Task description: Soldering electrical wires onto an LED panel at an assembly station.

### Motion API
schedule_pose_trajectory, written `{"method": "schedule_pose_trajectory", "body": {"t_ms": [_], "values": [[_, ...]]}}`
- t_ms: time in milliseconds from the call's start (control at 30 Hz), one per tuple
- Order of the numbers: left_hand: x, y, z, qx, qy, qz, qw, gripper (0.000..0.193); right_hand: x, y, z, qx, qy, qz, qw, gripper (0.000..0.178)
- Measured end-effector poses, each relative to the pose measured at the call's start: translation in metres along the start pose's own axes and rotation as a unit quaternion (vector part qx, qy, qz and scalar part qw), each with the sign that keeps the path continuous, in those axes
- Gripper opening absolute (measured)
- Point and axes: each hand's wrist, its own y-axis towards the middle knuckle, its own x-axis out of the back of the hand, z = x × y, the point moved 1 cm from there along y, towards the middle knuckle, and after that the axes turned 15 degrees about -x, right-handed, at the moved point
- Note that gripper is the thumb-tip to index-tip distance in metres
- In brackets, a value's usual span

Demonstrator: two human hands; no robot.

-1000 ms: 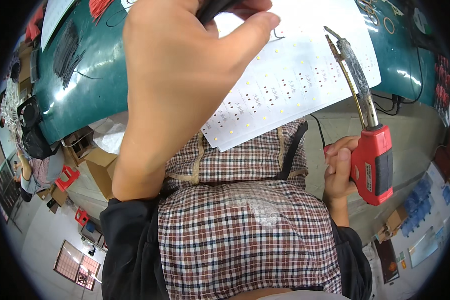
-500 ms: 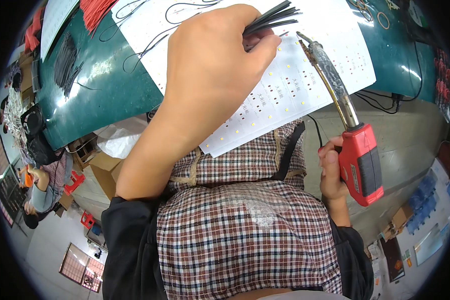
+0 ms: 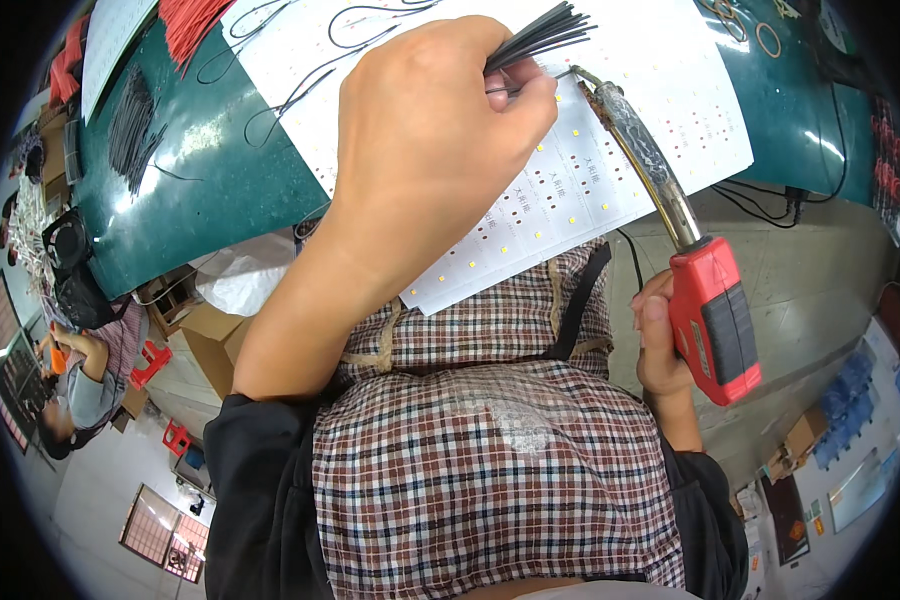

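Observation:
My left hand (image 3: 450,130) is closed round a bundle of thin black wires (image 3: 542,38) over the white circuit board sheet (image 3: 530,225). One wire sticks out lower, between thumb and fingers, its end beside the tip of a soldering iron. In my right hand (image 3: 660,335) is that soldering iron (image 3: 715,320), red and dark grey, gun-shaped, with a thin metal feed tube along its barrel. Its tip points up and left, at or very close to the wire's end; contact cannot be made out for sure. Small yellow squares and printed marks cover the sheet.
On the green table (image 3: 210,210) lie a bunch of black wires (image 3: 135,130) and a bundle of red wires (image 3: 192,25). Looped black wires (image 3: 370,25) rest on the sheet. Rubber bands (image 3: 767,40) and a black cable (image 3: 835,150) are at the right. Another person (image 3: 90,370) sits far left.
The soldering iron has moved left and slightly up, bringing its tip to the single wire's end. My left hand has barely shifted, still gripping the wires.

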Motion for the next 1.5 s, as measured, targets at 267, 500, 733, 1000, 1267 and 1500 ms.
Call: {"method": "schedule_pose_trajectory", "body": {"t_ms": [267, 500, 733, 1000, 1267, 1500], "values": [[-0.001, 0.0, 0.0, 0.004, 0.01, -0.005, 1.0, 0.02, 0.002, 0.0, 0.002, 0.003, -0.011, -0.004, 1.0, 0.012], [-0.001, -0.001, 0.0, -0.002, 0.019, -0.001, 1.0, 0.02, -0.004, 0.001, 0.014, -0.02, 0.086, 0.018, 0.996, 0.016], [0.001, 0.009, -0.007, -0.07, 0.025, -0.055, 0.996, 0.023, -0.004, 0.002, 0.012, -0.027, 0.106, -0.004, 0.994, 0.015], [0.007, 0.018, -0.02, -0.044, 0.013, -0.025, 0.999, 0.017, -0.005, 0.0, 0.009, -0.031, 0.123, -0.017, 0.992, 0.015], [-0.003, 0.019, -0.016, -0.057, 0.047, -0.009, 0.997, 0.018, -0.004, 0.003, 0.008, -0.016, 0.093, -0.006, 0.996, 0.013], [-0.002, 0.02, -0.017, -0.05, 0.054, 0.001, 0.997, 0.019, -0.008, 0.007, 0.007, -0.006, 0.099, -0.011, 0.995, 0.013]]}}
